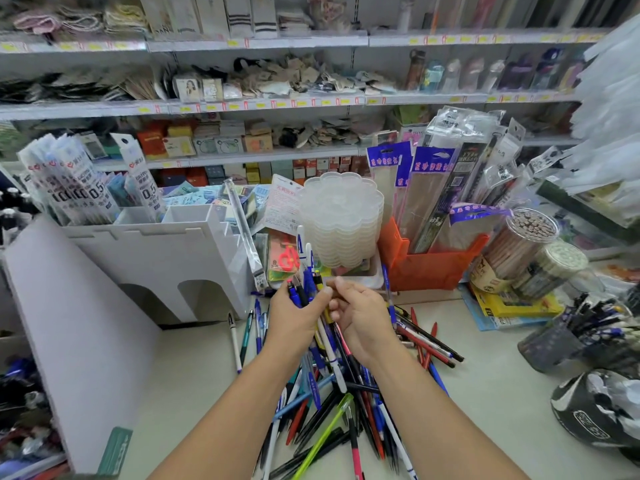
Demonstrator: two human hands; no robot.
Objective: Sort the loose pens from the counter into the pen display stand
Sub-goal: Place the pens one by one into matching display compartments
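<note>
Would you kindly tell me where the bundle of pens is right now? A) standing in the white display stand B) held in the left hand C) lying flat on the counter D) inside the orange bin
B: the left hand grips the bundle of pens upright above the counter, while the right hand touches it.

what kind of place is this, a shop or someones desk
Most likely a stationery shop. Shelves with yellow price tags run along the back, packaged pen refills stand in a white display stand, and a heap of loose pens lies on the counter.
</note>
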